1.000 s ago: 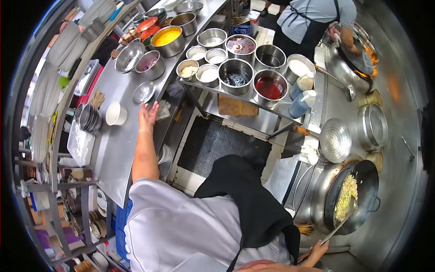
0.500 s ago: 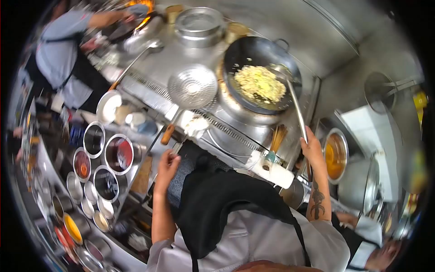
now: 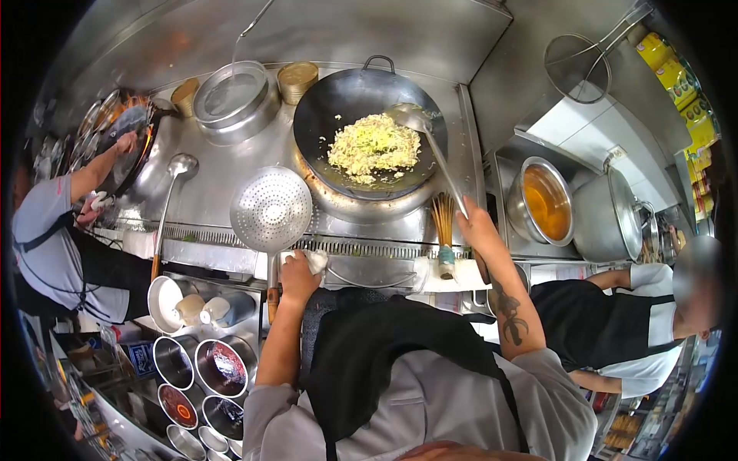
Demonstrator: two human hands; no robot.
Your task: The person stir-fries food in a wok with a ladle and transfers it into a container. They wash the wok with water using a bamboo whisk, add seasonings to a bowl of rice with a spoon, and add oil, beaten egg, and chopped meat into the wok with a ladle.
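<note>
One ladle [image 3: 415, 118] in right hand [image 3: 477, 226]

Both arms are held out in front of the body, with the hands set well apart. The left forearm [image 3: 280, 346] is pointed forward and tilted slightly inward; the left hand [image 3: 300, 279] is turned back upward, its fingers bent and their tips partly hidden. The right forearm [image 3: 501, 284] is angled forward and inward, and is marked by a dark tattoo [image 3: 510, 315]. The right hand [image 3: 478, 228] is placed farther forward, with its fingers curled in.
</note>
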